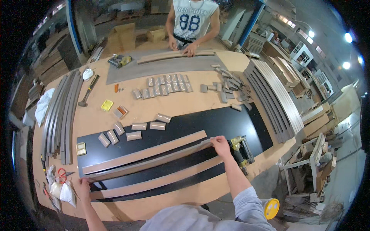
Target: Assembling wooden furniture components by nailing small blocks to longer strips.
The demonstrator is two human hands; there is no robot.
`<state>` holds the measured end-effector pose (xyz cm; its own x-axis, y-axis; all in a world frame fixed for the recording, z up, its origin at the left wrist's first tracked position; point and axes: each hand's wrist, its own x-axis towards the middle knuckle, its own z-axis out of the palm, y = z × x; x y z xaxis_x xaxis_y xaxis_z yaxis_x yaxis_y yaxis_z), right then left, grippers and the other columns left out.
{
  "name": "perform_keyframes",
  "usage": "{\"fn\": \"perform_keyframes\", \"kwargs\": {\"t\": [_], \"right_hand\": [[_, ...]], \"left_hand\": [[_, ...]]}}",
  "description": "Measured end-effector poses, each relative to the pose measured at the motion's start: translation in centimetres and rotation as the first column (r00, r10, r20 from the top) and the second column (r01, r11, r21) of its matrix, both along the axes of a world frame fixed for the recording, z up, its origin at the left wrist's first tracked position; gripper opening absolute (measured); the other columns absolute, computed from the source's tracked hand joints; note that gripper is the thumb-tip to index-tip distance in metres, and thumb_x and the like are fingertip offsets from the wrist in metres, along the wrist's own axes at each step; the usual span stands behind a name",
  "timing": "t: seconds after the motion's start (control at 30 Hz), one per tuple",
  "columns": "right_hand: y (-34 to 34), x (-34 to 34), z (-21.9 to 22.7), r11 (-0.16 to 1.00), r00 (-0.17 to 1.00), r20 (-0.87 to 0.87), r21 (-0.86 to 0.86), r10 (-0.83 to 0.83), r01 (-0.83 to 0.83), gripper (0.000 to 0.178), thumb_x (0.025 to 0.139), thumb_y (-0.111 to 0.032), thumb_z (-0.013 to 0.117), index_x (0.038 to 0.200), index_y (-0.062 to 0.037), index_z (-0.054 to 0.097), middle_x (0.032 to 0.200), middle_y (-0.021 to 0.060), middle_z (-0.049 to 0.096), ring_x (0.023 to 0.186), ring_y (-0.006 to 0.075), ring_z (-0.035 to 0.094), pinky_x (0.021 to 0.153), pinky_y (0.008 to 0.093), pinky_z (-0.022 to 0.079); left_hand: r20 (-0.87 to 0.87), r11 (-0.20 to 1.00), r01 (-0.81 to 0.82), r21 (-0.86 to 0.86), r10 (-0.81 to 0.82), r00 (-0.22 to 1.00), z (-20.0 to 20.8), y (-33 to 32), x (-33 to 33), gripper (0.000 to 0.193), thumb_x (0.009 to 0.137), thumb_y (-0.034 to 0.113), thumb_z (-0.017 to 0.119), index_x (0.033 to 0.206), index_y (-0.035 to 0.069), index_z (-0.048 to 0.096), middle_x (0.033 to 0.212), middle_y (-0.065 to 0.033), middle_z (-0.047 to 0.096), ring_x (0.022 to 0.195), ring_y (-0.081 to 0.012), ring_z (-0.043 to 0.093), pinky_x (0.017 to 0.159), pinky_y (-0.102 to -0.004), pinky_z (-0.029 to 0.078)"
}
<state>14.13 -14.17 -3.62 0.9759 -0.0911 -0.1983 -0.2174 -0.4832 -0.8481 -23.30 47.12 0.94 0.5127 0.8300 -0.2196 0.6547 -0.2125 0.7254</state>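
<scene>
A long grey wooden strip [151,163] stretches between my two hands over a black panel [235,127]. My right hand [221,147] pinches its right end, thumb and fingers closed. At the opposite end, my left hand [85,188] grips the strip, its fingers partly hidden. Two more strips lie on the panel: a far strip [144,152] beyond the held one, and a near strip [158,181] on my side, both with a light tan upper face. Just right of my right hand rests a nail gun [242,153].
Small wooden blocks [157,126] with pale glue lines lie beyond the strips. Stacked grey strips stand at the left [63,115] and right [273,100] edges. A hammer [88,90], scissors [63,175] and white bags [67,192] lie leftward. Across the table, a person [190,49] handles strips.
</scene>
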Motion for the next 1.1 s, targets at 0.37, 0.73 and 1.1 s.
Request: {"fn": "perform_keyframes", "kwargs": {"t": [0.37, 0.73, 1.1], "right_hand": [[-0.6, -1.4, 1.6, 0.951, 0.990, -0.003, -0.276, 0.142, -0.137, 0.040, 0.090, -0.023, 0.077, 0.122, -0.0028, 0.068, 0.105, 0.0146, 0.075, 0.101, 0.0242, 0.071, 0.090, 0.0353, 0.055], [3.4, 3.0, 0.5, 0.935, 0.972, 0.019, -0.278, 0.232, -0.218, 0.049, 0.087, -0.026, 0.077, 0.128, -0.0008, 0.067, 0.116, 0.0165, 0.075, 0.109, 0.0271, 0.072, 0.096, 0.0369, 0.055], [-1.4, -3.4, 3.4, 0.966, 0.988, -0.026, -0.208, 0.150, -0.153, 0.036, 0.091, -0.020, 0.074, 0.120, -0.0013, 0.063, 0.109, 0.0129, 0.073, 0.103, 0.0235, 0.070, 0.093, 0.0360, 0.055]], "left_hand": [[-0.097, 0.962, 0.074, 0.262, -0.050, 0.994, -4.5, 3.6, -4.3, 0.029, 0.099, 0.023, 0.068, 0.106, -0.005, 0.070, 0.096, -0.0103, 0.074, 0.093, -0.0192, 0.069, 0.085, -0.0354, 0.053], [-0.132, 0.991, 0.042, 0.125, -0.025, 0.991, 1.3, 1.3, 2.8, 0.045, 0.101, 0.029, 0.066, 0.132, -0.003, 0.065, 0.125, -0.0129, 0.071, 0.112, -0.0199, 0.067, 0.095, -0.0323, 0.051], [0.063, 1.000, 0.019, -0.001, -0.019, 0.998, -0.5, 1.2, -2.8, 0.012, 0.097, 0.010, 0.068, 0.089, 0.003, 0.063, 0.078, -0.0021, 0.064, 0.071, -0.0103, 0.059, 0.065, -0.0266, 0.046]]}}
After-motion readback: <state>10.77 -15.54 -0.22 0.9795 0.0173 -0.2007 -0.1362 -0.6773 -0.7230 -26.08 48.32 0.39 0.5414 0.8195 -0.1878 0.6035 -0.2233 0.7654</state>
